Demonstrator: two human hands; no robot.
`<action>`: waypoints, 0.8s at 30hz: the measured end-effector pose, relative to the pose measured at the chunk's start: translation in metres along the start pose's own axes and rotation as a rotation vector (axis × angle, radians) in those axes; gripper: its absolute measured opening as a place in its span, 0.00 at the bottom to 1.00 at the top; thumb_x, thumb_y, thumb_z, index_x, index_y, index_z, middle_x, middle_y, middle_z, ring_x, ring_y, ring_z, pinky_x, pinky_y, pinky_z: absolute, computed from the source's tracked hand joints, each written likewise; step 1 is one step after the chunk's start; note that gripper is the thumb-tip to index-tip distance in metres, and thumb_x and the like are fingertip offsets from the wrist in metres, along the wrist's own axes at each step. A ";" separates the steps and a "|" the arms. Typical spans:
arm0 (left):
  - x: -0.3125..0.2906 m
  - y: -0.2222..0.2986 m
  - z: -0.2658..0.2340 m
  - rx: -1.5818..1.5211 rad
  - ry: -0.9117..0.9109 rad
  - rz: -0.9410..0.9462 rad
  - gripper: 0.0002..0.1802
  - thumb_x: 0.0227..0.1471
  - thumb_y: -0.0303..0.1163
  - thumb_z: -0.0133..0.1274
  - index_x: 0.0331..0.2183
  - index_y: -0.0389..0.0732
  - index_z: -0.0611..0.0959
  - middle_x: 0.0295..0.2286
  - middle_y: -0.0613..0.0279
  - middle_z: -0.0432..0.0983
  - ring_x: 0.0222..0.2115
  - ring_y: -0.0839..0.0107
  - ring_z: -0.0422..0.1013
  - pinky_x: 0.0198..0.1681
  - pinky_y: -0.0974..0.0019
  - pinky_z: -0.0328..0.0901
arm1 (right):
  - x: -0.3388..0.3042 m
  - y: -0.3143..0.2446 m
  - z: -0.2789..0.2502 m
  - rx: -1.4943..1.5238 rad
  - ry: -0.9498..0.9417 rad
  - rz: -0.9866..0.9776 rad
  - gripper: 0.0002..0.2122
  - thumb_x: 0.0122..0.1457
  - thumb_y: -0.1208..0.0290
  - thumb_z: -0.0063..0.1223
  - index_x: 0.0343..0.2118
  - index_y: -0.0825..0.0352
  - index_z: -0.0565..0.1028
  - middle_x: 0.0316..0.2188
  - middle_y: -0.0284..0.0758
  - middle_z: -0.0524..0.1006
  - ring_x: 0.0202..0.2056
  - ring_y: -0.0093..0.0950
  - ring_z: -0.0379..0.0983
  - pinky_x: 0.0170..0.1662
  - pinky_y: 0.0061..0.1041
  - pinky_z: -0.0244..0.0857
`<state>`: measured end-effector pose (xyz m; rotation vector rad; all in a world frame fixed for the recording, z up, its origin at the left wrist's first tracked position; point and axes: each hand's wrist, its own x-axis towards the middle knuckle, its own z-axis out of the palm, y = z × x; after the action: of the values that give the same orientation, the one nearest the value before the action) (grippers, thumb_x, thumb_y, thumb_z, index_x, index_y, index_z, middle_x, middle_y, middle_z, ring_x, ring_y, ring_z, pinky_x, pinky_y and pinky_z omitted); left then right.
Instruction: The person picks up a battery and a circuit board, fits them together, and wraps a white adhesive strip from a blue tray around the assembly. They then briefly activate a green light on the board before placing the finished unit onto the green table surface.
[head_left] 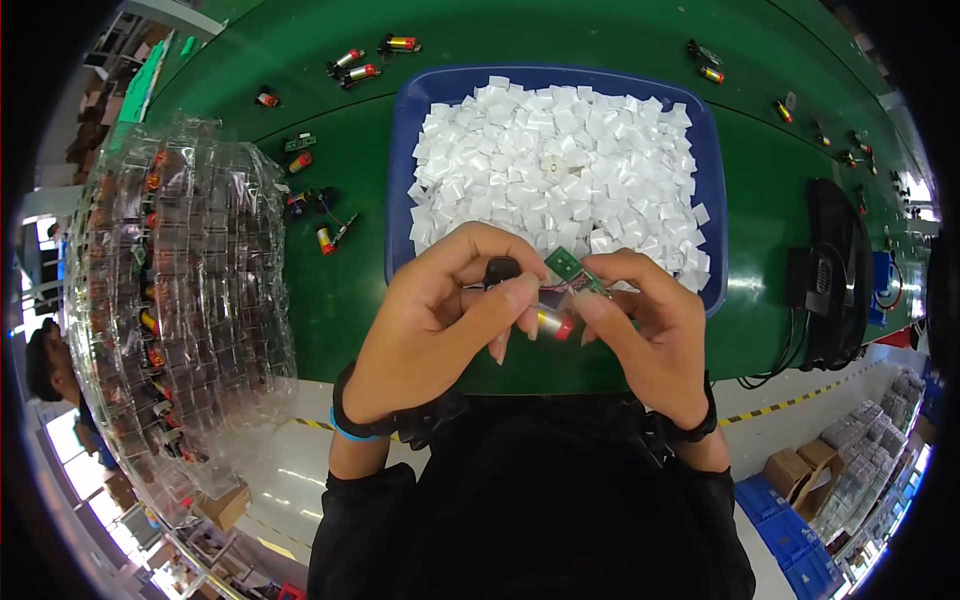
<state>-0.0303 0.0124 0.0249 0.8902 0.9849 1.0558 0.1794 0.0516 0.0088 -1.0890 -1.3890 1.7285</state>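
Both of my hands meet over the near edge of a blue tray (pixel 401 170) heaped with small white square pieces (pixel 545 135). Between the fingers of my left hand (pixel 425 325) is a small black part (pixel 502 269), pinched near the thumb. My right hand (pixel 655 335) grips a small green circuit board (pixel 566 263) by its right end, thumb below and fingers behind. Thin wires run by the board. Just under it, between the two hands, hangs a small cylindrical battery (pixel 553 323) with a yellow and red wrap. My fingers partly cover these parts.
Stacked clear plastic trays (pixel 190 260) holding battery assemblies stand at the left. Loose assemblies (pixel 359 75) lie on the green table (pixel 340 300), left and far right. A black device (pixel 835 270) with cables sits at the right. A person (pixel 60 370) is at far left.
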 end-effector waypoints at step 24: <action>0.002 -0.020 0.012 0.061 0.287 0.103 0.14 0.54 0.19 0.58 0.42 0.31 0.75 0.32 0.60 0.74 0.24 0.83 0.70 0.22 0.78 0.68 | 0.000 0.009 -0.013 -0.013 -0.183 -0.328 0.05 0.55 0.83 0.55 0.32 0.69 0.71 0.40 0.44 0.76 0.45 0.34 0.72 0.48 0.32 0.66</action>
<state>-0.0132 0.0077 0.0101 0.8606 1.2253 1.2709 0.1912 0.0549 -0.0012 -0.6750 -1.5921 1.6074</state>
